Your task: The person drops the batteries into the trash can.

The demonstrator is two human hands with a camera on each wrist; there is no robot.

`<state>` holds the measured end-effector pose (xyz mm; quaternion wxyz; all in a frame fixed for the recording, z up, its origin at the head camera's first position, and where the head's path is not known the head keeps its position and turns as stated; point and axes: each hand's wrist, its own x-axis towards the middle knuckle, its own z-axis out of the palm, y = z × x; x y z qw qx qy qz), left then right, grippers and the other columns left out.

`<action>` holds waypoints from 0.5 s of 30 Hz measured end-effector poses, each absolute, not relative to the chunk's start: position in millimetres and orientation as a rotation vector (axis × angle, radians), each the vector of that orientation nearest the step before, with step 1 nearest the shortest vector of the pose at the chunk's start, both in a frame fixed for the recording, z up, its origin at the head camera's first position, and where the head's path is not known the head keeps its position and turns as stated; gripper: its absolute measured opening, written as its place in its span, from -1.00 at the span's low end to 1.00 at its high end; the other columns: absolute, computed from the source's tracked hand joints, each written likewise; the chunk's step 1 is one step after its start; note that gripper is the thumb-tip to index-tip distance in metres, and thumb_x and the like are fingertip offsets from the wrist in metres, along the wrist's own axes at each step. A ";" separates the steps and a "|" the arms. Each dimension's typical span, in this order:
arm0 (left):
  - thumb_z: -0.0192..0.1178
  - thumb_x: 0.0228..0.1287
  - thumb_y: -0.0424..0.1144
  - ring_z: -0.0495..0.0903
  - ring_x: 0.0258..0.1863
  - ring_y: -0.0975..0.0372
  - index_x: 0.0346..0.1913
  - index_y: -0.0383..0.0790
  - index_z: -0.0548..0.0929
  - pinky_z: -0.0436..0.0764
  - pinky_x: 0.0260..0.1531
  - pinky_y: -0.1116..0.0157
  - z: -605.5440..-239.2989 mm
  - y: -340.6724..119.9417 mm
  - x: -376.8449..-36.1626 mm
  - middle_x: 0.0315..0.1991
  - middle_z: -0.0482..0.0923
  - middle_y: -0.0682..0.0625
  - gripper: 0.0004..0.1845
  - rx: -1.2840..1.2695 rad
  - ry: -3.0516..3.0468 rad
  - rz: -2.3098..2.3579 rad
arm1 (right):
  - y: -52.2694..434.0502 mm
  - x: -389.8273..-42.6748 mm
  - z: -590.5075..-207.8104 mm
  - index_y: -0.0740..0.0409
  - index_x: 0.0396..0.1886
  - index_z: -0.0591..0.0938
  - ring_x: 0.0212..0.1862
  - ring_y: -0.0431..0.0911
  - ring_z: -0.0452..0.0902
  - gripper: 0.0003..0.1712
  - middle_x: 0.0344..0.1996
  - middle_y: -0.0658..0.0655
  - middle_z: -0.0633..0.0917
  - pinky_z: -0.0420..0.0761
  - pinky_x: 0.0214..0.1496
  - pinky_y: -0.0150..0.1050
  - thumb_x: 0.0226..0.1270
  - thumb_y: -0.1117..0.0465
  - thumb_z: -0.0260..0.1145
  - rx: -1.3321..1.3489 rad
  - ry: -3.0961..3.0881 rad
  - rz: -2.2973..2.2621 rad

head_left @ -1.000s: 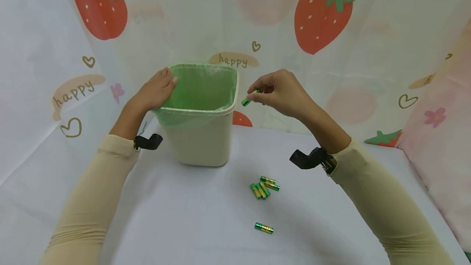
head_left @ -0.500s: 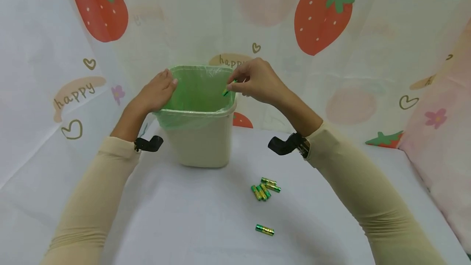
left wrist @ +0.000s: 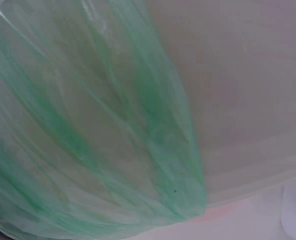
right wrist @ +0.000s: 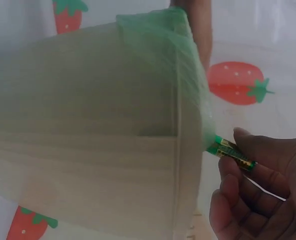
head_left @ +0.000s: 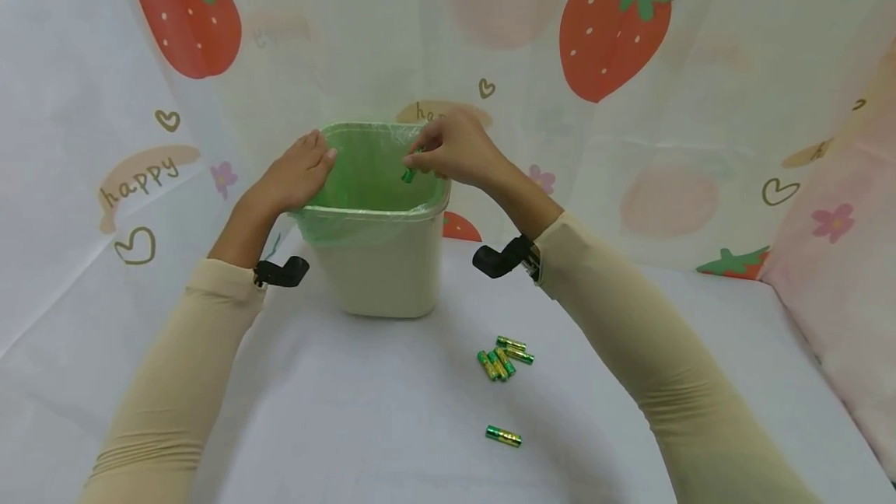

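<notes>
Fingertips of our right hand pinch a green battery over the open bin, which stands toward the bench's far edge. Our left hand rests on the bin's left rim, fingers relaxed over the green liner. Loose batteries lie mid-bench, one more nearer us

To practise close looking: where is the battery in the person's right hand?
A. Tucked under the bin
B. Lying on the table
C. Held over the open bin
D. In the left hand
C: the right hand pinches the battery above the bin.
</notes>
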<state>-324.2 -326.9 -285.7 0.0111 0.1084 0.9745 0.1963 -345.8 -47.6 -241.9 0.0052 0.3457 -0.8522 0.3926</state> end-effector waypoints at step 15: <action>-0.51 0.69 0.00 -0.40 0.59 -0.18 0.54 -0.57 -0.24 -0.30 0.55 -0.05 -286.4 -329.3 -323.0 0.59 -0.41 -0.42 -0.28 0.360 3.054 0.623 | -81.5 -352.8 -254.1 0.24 -0.24 0.80 -0.38 -0.06 0.66 -0.87 -0.36 0.15 0.76 0.67 -0.34 -0.33 0.37 0.24 0.44 0.998 -2.762 1.235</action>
